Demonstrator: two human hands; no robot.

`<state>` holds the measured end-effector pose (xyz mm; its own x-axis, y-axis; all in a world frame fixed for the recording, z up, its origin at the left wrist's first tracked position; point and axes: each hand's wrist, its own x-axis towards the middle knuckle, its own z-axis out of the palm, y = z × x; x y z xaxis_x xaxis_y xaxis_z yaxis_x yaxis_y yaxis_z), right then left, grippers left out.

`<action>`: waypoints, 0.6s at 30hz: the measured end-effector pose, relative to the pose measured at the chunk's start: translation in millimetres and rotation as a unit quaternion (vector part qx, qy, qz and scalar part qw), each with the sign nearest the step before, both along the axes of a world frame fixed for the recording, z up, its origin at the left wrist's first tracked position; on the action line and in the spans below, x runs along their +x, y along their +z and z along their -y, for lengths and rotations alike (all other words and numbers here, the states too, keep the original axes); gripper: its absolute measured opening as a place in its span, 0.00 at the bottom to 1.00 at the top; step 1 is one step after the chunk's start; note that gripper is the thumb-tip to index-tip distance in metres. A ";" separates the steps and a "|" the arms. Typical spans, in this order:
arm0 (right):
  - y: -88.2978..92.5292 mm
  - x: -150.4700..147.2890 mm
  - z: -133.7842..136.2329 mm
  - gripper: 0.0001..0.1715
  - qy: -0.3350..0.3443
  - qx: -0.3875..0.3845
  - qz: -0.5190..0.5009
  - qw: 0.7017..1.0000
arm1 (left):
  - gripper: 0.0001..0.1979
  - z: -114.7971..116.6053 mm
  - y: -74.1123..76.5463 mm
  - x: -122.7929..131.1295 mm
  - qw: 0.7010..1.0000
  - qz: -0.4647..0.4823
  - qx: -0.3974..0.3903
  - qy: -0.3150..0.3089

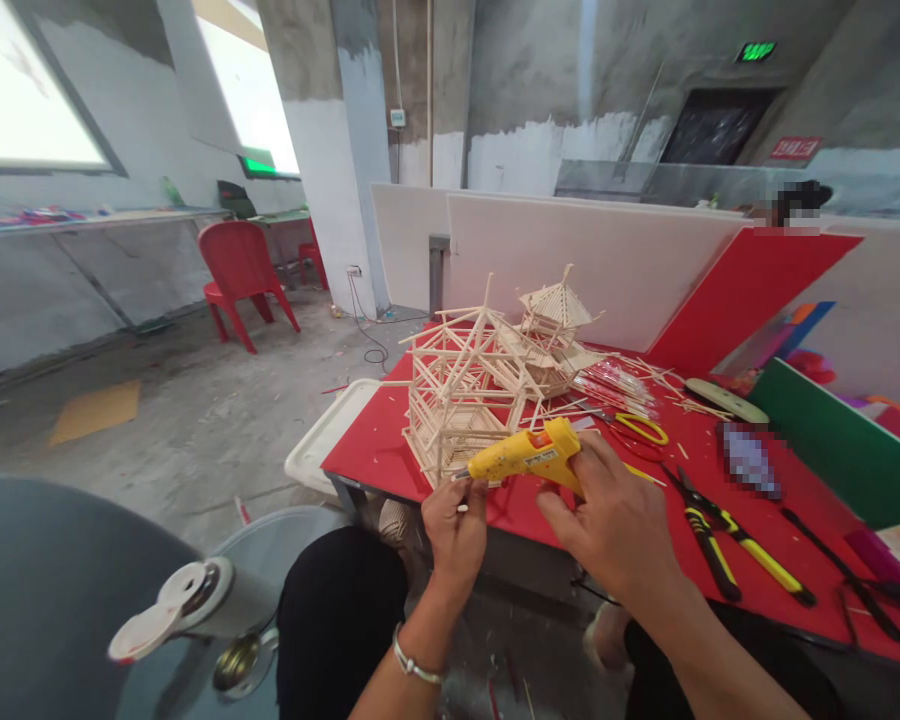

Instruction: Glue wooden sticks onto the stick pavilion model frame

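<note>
- glue gun [529, 455] is clasped in right hand [615, 520].
- stick [462, 508] is pinched by left hand [456, 530] at nozzle [459, 474].
- fingertips [477, 490] could be burnt by hot glue.

The red surface [379, 445] carried an open stick-built frame [454, 405] near its front edge, with a roofed stick pavilion [559, 325] just behind it, loose sticks [649, 375] scattered to the right, yellow-handled scissors [643, 428] beside them, and yellow-and-black pliers [703, 522] nearer the front.
</note>
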<state>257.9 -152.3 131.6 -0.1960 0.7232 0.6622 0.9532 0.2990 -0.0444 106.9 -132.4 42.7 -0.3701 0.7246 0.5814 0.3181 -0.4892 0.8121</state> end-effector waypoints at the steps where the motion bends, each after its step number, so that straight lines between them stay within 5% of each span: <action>1: -0.9 0.3 -0.1 0.13 0.000 0.000 0.002 1.000 | 0.16 -0.1 -0.4 0.1 1.000 0.001 -0.002 -0.001; 8: -2.6 -0.2 -5.0 0.14 -0.006 0.011 -0.028 1.000 | 0.09 -0.3 1.6 1.8 0.999 0.035 -0.016 -0.029; 12: -2.4 25.3 -4.9 0.18 -0.056 -0.025 -0.186 0.981 | 0.09 -0.4 3.5 3.2 0.995 0.082 -0.044 -0.039; 15: -20.0 69.4 -0.6 0.22 -0.157 -0.117 -0.270 0.943 | 0.11 -2.3 0.6 5.2 0.988 0.131 -0.073 -0.043; 18: -58.0 119.9 4.4 0.23 -0.238 -0.191 -0.255 0.918 | 0.14 -5.2 -3.4 7.4 0.979 0.179 -0.090 -0.039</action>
<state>377.8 -156.7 73.6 0.4678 0.8445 0.2609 0.7979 -0.2765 -0.5357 114.3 -127.2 39.3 -0.4662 0.8376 0.2848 -0.0348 -0.3390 0.9401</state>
